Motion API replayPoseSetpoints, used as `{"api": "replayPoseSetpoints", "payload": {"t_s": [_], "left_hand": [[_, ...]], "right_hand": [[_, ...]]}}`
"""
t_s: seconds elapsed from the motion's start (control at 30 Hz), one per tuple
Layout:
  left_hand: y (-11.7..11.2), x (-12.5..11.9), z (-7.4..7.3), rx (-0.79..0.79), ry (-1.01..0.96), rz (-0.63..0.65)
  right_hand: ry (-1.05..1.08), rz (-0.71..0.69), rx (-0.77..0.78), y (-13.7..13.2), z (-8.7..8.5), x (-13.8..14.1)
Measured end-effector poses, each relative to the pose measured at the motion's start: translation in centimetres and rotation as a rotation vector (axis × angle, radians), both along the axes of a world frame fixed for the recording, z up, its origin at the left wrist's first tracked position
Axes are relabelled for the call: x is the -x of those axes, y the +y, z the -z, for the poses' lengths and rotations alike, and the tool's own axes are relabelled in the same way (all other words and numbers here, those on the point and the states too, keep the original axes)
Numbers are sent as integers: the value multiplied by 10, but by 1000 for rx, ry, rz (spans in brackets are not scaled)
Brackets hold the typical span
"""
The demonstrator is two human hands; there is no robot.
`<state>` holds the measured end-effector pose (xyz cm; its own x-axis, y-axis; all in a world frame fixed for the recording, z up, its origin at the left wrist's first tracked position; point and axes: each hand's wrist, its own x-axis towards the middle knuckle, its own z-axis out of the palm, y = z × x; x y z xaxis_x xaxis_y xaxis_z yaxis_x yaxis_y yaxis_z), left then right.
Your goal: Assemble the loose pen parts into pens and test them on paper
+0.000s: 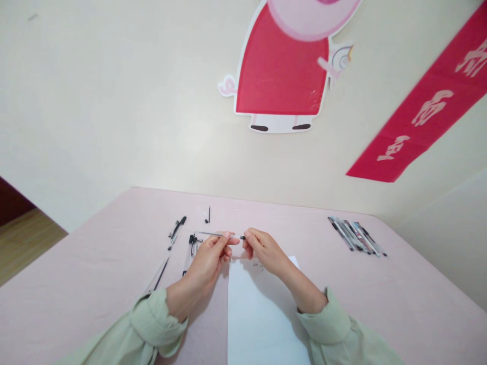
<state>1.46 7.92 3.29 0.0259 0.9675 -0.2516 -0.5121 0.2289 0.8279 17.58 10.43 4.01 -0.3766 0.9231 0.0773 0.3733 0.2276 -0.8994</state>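
A slim gel pen (236, 236) lies level between my two hands, above the top of a white sheet of paper (262, 314). My left hand (213, 256) is closed on its clear barrel, and a thin dark length (207, 233) sticks out to the left. At the dark right end, my right hand (262, 249) pinches with thumb and fingers; its fingertips hide the very tip. Left of my left hand lie pen parts (191, 248) with black caps. Small dark marks (257, 265) show on the paper under my right hand.
More pen parts (177, 232) and a dark refill (162, 274) lie on the pink table (361, 314) at left. Small black pieces (207, 215) are farther back. A row of several pens (355, 236) lies at right. The wall (152, 101) borders the table's far edge.
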Motion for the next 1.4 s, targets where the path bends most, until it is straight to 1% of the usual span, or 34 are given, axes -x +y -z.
{"api": "replayPoseSetpoints", "payload": {"t_s": [0.17,0.3,0.43,0.53,0.67,0.87,1.07,1.23,1.4], "left_hand": [[0,0,-1,1,3,-14],[-1,0,-1,-3,-6,3],[0,0,1,-6,-9,4],[0,0,2,-13,1,0],[0,0,0,-4,12,4],[-1,0,0,3,8,-7],[-1,0,0,3,1,6],[0,0,0,-2,6,-9],[0,0,1,0,6,-4]], "right_hand": [[48,16,-4,-1,-1,1],[10,-15,-20,-2,-2,1],[27,-5,-3,-2,-3,1],[32,-3,-21,-2,-1,1],[6,-20,17,0,3,1],[51,8,-7,0,0,1],[36,-9,39,0,2,2],[46,17,15,-1,0,2],[2,-15,7,-2,-2,2]]}}
